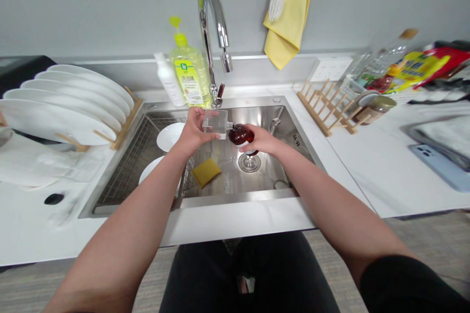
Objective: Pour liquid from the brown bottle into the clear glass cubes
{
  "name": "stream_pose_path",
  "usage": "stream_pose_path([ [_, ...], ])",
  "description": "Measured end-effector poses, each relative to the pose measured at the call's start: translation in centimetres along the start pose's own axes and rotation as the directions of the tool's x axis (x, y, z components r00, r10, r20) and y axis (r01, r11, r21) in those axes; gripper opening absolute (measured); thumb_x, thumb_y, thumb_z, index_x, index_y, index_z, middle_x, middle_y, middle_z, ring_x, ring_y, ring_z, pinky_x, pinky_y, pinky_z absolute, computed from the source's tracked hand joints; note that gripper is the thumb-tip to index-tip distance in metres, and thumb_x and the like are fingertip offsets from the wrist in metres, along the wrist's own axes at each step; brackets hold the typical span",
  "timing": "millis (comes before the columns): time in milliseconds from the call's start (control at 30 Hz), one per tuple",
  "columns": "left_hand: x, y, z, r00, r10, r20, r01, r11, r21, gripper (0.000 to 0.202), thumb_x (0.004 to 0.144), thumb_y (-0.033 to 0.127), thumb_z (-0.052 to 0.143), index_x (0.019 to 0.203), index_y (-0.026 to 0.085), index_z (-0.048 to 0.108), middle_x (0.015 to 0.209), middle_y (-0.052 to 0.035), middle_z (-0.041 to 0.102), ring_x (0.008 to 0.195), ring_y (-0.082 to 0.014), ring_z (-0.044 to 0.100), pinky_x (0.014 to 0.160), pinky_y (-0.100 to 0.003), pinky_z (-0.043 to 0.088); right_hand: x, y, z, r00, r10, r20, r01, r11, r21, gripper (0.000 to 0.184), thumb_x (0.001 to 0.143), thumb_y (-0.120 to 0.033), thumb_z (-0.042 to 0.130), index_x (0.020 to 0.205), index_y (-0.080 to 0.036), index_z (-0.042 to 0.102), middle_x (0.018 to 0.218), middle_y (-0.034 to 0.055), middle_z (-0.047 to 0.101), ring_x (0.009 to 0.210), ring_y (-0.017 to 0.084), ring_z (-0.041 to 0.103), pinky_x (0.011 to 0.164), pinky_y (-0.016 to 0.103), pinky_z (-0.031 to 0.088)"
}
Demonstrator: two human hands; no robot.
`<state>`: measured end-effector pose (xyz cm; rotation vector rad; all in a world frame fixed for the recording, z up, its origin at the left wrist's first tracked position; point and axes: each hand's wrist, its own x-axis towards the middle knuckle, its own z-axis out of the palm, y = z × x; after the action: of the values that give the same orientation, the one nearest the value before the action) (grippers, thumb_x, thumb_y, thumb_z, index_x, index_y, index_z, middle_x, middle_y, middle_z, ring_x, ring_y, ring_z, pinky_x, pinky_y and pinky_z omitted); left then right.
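Over the steel sink (293, 132), my left hand (191, 132) grips a clear square container (216, 123), held level. My right hand (262, 139) is closed round a dark red-brown bottle (240, 134), tipped on its side with its neck at the container's right edge. Both hands hover above the drain (249, 162). A yellow sponge (206, 171) lies on the sink floor just below my left wrist. Two white bowls (169, 136) rest on the wire rack in the sink's left half.
The chrome tap (213, 24) arches over the hands, with a yellow soap bottle (188, 71) and a white bottle (168, 80) behind. White plates (66, 102) stand in a wooden rack on the left. An empty wooden rack (326, 107), jars and a phone (440, 166) sit on the right.
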<state>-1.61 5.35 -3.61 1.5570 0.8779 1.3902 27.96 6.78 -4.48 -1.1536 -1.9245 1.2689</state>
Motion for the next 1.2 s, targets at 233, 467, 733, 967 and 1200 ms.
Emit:
stream_pose_path([
  [233,0.1,0.2,0.1,1.0,0.006,-0.021,-0.006,1.0,0.029,0.097,0.054,0.036,0.112,0.116,0.032,0.038,0.141,-0.0073,0.073,0.126,-0.0285,0.073,0.092,-0.037,0.062,-0.1,-0.2,0.0,1.0,0.005,-0.013,-0.006,1.0,-0.019,0.084,0.061,-0.024,0.103,0.14,-0.02,0.075,0.128,0.0083,0.086,0.118,0.033,0.081,0.115,0.051,0.061],
  [467,0.1,0.1,0.2,1.0,0.002,-0.029,-0.002,1.0,0.004,0.099,0.052,0.038,0.113,0.118,0.034,0.04,0.139,-0.0062,0.073,0.133,-0.0309,0.073,0.096,-0.04,0.063,0.0,0.0,0.0,1.0,0.005,-0.002,-0.005,1.0,-0.014,0.083,0.061,-0.025,0.103,0.139,-0.021,0.075,0.127,0.0086,0.086,0.118,0.034,0.081,0.115,0.054,0.061],
  [733,0.1,0.3,0.2,0.999,0.028,-0.017,-0.028,1.0,-0.015,0.099,0.055,0.038,0.114,0.12,0.034,0.039,0.139,-0.0068,0.072,0.133,-0.0305,0.072,0.101,-0.042,0.061,0.2,0.4,0.2,1.0,0.001,0.011,-0.001,0.998,0.058,0.083,0.06,-0.026,0.104,0.138,-0.022,0.075,0.127,0.0077,0.086,0.119,0.034,0.082,0.116,0.054,0.061],
  [967,0.4,-0.1,-0.1,0.994,0.104,0.013,-0.104,0.995,-0.012,0.094,0.061,0.04,0.113,0.12,0.034,0.041,0.139,-0.0057,0.072,0.124,-0.0267,0.073,0.094,-0.038,0.061,0.5,1.1,0.4,1.0,-0.018,0.006,0.018,0.996,0.092,0.085,0.058,-0.027,0.106,0.137,-0.022,0.077,0.127,0.0072,0.086,0.119,0.034,0.081,0.117,0.054,0.06],
  [1200,0.5,-0.3,-0.3,0.991,0.13,0.024,-0.13,0.992,0.002,0.094,0.062,0.044,0.114,0.121,0.033,0.042,0.141,-0.0062,0.071,0.122,-0.0257,0.073,0.09,-0.036,0.061,0.4,0.9,0.4,1.0,-0.02,0.004,0.019,0.993,0.116,0.084,0.057,-0.025,0.106,0.136,-0.022,0.078,0.125,0.007,0.087,0.118,0.034,0.081,0.117,0.055,0.06],
])
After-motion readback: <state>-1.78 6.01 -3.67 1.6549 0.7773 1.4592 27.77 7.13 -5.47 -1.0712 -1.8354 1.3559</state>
